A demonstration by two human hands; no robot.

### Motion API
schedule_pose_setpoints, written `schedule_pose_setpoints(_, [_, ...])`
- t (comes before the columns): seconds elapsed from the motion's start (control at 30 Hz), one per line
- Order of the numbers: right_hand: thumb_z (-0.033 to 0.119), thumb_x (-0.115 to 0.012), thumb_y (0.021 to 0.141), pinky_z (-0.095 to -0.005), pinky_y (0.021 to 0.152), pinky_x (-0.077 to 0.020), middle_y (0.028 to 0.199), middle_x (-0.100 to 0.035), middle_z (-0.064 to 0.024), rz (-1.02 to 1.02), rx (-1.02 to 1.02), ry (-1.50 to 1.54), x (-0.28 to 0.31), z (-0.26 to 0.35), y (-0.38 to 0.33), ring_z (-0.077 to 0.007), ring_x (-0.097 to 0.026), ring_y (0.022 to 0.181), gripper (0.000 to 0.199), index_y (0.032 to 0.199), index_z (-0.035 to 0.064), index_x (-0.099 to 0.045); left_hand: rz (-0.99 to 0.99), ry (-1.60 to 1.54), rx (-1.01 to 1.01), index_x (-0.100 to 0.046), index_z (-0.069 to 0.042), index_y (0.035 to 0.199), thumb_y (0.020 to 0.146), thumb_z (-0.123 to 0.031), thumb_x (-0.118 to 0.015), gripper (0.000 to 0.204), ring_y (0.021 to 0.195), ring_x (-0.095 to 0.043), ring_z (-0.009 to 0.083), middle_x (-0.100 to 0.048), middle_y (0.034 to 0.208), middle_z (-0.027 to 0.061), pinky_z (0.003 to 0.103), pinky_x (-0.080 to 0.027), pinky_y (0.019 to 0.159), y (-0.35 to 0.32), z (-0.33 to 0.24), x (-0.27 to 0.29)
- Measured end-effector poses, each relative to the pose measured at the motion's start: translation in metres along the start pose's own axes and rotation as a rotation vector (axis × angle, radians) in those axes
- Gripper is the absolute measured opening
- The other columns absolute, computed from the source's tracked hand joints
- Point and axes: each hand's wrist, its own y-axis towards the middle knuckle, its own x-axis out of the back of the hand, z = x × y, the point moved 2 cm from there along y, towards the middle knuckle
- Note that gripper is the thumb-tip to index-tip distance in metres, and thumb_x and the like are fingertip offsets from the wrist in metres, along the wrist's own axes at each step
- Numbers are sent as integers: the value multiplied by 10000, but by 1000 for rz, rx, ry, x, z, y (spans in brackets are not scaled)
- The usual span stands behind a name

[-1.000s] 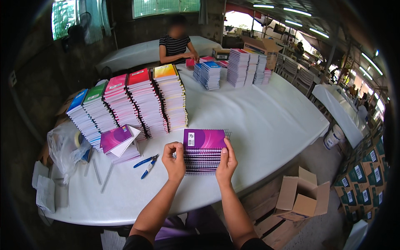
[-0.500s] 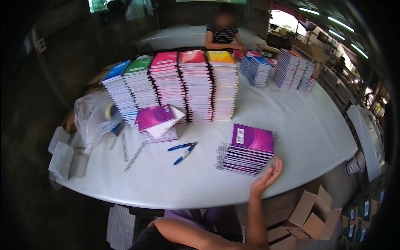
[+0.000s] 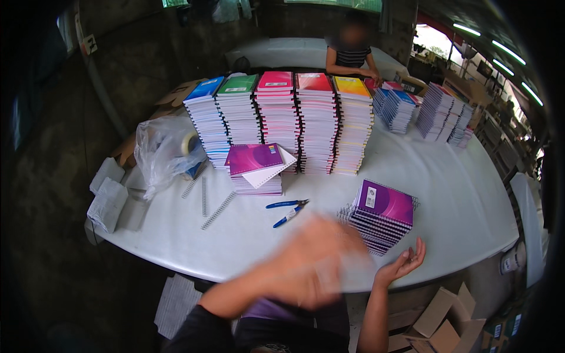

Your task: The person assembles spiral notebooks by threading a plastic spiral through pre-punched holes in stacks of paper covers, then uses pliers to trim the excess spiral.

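Observation:
A stack of purple spiral notebooks [image 3: 385,206] stands at the right front of the table, wire coils poking out at its sides. Just off its near right corner is my right hand [image 3: 402,263], palm up, fingers spread, holding nothing. My left hand [image 3: 321,259] is a motion smear over the table's front edge, left of that stack; its fingers cannot be made out. Beyond it lie blue-handled pliers [image 3: 287,213], jaws apart. Farther left is a second purple pile [image 3: 256,159], its top cover askew over white punched sheets.
Tall stacks of blue, green, pink, red and yellow notebooks [image 3: 315,126] line the table's back. Loose wire coils [image 3: 219,210], a plastic bag [image 3: 165,153] and a tape roll [image 3: 189,143] lie left. An opened carton [image 3: 444,320] sits below right. Another person [image 3: 352,56] works behind.
My left arm has swung up from my lap to over the table edge, blurring. My right hand stays beside the purple stack, its fingers slightly more spread. The whole view has shifted.

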Motion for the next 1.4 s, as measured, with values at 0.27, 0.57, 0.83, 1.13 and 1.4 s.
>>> schedule_pose_setpoints(0.27, [181,-495,853,-406,976,-287,1280,-394,-230,144,291,100,11,51,-37,-303,-392,1168,498,1256,-50,-315,-84,1187,425,-581,-111,1118,733,-99,-670,395,1042,-540,233,-605,1053,82,413,-350,949,-111,164,109])
schedule_pose_setpoints(0.57, [289,-625,835,-324,908,-375,1224,-435,-102,1023,-878,837,-74,79,-102,-164,-444,1075,678,1339,7,-269,22,702,564,-633,-81,875,666,-137,-699,226,543,-579,247,-567,675,70,340,-469,515,-108,39,-51])
schedule_pose_setpoints(0.83, [256,-490,938,-256,823,-412,1009,-560,-53,995,-952,564,-52,53,-139,-110,-511,959,367,1163,-34,-494,-452,-95,1023,-569,25,1016,785,-144,-686,309,733,-619,157,-627,869,93,291,-508,625,-145,66,-61])
schedule_pose_setpoints(1.13, [98,-603,864,-247,707,-463,868,-637,-41,1008,-500,452,-59,65,-99,-91,-572,813,222,1050,-21,-584,-575,94,865,-454,15,1172,824,-81,-555,375,951,-548,212,-579,991,91,324,-395,860,-127,57,-45])
schedule_pose_setpoints(1.4, [61,-635,832,-234,779,-444,923,-627,-43,1234,-699,668,-67,45,-63,-80,-551,868,168,973,-9,-579,-337,-409,911,-459,-29,1076,728,140,-474,387,890,-489,104,-507,939,29,227,-380,822,-151,96,-51])
